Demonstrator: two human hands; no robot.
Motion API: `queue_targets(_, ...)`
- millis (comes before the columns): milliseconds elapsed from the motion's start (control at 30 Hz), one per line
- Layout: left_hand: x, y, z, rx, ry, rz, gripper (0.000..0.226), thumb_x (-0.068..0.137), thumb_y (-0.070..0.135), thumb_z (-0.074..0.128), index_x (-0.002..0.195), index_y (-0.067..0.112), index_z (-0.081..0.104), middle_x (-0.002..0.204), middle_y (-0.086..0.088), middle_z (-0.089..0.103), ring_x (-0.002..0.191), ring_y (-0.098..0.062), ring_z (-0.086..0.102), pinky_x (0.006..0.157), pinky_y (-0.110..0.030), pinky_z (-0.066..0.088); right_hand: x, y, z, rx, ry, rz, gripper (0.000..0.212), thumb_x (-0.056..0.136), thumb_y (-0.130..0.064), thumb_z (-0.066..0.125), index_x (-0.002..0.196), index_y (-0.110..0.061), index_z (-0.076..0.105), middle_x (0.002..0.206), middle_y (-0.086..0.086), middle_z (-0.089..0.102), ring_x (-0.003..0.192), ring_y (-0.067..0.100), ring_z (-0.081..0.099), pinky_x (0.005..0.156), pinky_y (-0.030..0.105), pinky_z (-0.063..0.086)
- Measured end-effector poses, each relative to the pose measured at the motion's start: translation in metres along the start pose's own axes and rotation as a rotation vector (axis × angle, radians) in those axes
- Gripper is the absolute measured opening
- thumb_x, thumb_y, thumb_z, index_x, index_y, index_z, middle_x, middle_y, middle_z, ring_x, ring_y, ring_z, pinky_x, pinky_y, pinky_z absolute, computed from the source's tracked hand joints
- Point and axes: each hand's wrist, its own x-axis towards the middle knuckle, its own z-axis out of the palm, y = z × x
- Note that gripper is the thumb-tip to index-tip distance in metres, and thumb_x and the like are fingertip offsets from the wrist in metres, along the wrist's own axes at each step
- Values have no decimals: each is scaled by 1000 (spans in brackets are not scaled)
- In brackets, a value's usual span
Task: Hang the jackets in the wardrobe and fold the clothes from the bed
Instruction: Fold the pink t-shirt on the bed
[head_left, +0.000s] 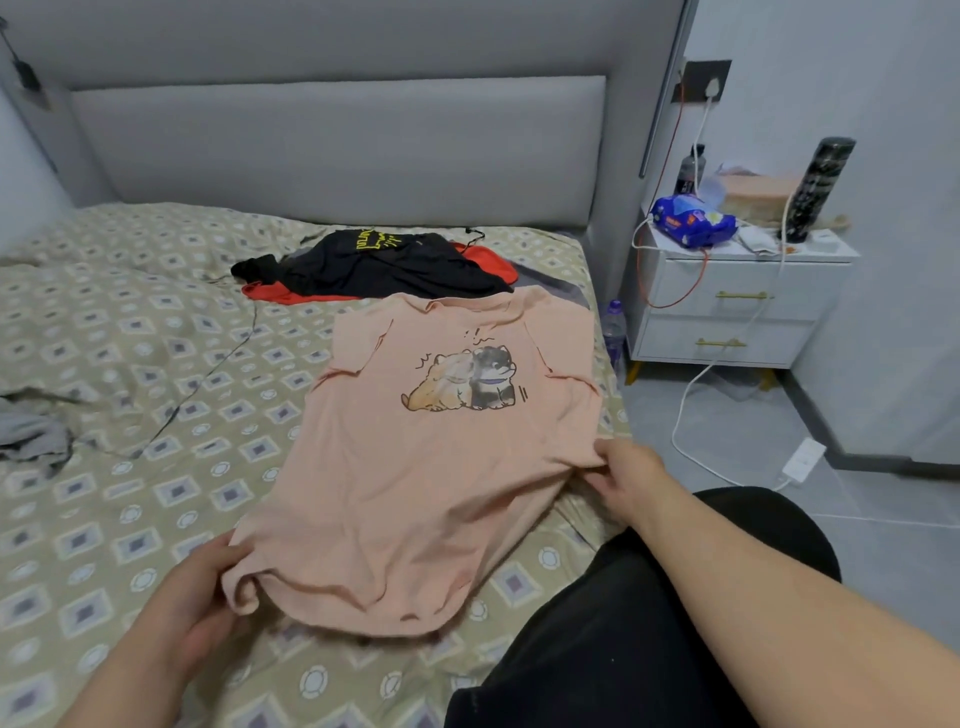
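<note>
Pinching shirt (431, 467) hem with left hand (192, 597), side edge with right hand (623, 478) | pulling flat for folding | leaving dark clothes (384, 265) beyond shirt for later

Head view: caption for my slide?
Left hand and right hand hold the peach T-shirt by its hem, flat on the bed.

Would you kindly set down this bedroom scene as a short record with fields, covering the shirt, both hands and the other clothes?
shirt: peach T-shirt, unfolded on the bed, dog print facing up
left hand: grips the hem's left corner
right hand: pinches the shirt's right edge
other clothes: black garment over a red garment near the headboard; grey cloth at the bed's left
</note>
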Motion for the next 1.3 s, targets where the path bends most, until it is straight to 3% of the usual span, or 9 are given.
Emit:
queue_targets(100, 3, 0, 4, 11, 40, 1, 33, 85, -3, 46, 114, 2, 60, 87, -17, 69, 58, -20, 67, 47, -24, 53, -7, 4, -2, -21, -53, 38, 30, 91, -27, 66, 118, -17, 57, 118, 10, 64, 105, 29, 63, 79, 43, 60)
queue_targets(233, 5, -6, 4, 221, 58, 40, 33, 90, 0, 48, 121, -1, 57, 102, -27, 65, 72, -32, 63, 49, -31, 53, -12, 25, 0, -1169, -77, -351, 85, 82, -35, 68, 154, -27, 24, 151, 11, 29, 135, 34, 39, 111, 42, 38)
queue_targets(300, 0, -9, 4, 324, 23, 45, 32, 90, 2, 55, 121, -4, 56, 98, -32, 66, 70, -35, 61, 51, -35, 50, -13, 24, 2, -1285, -128, -372, 82, 86, -25, 64, 156, -26, 20, 153, 14, 28, 138, 34, 34, 111, 39, 35)
queue_targets(433, -9, -17, 7, 520, -105, 66, 35, 83, -9, 61, 118, -7, 56, 96, -35, 68, 73, -42, 65, 57, -41, 53, -13, 17, 1, -948, -229, -199, 82, 79, -9, 69, 150, -16, 28, 139, 1, 43, 127, 23, 43, 108, 29, 35)
queue_targets(533, -3, -19, 5, 524, -78, 108, 35, 85, -15, 55, 117, -2, 58, 100, -29, 71, 82, -41, 67, 64, -42, 53, 2, 16, -7, -708, -142, -66, 94, 47, -12, 77, 137, -8, 52, 126, 12, 63, 111, 32, 61, 97, 42, 52)
queue_targets(700, 0, -7, 14, 234, -15, 101, 27, 92, -10, 42, 113, 0, 55, 100, -32, 64, 70, -40, 61, 39, -30, 47, -4, 6, -11, -399, -63, 87, 16, 82, -11, 73, 94, -3, 67, 78, 12, 70, 65, 24, 63, 49, 26, 49)
queue_targets(867, -4, 6, 28, 39, 29, 98, 24, 89, -3, 36, 92, 11, 55, 82, -12, 56, 41, -18, 57, 34, -18, 39, 2, 5, -27, -332, 52, 175, 16, 94, -21, 67, 102, -8, 62, 91, 12, 67, 75, 28, 64, 59, 39, 53)
queue_targets(1067, -14, 10, 41, 16, 2, 163, 23, 96, -2, 35, 87, 8, 54, 59, -6, 66, 41, -10, 61, 33, -15, 41, -7, 6, -29, -320, 64, 119, 31, 100, -34, 57, 119, -9, 57, 99, 17, 68, 83, 35, 66, 65, 47, 57)
queue_targets(1300, -10, 16, 37, -90, 17, 143, 35, 103, 10, 41, 137, 4, 48, 104, -9, 66, 74, -15, 70, 50, -22, 57, -33, -9, -25, -127, -263, 186, 40, 91, 2, 52, 130, 4, 54, 122, 28, 64, 113, 44, 62, 98, 54, 51)
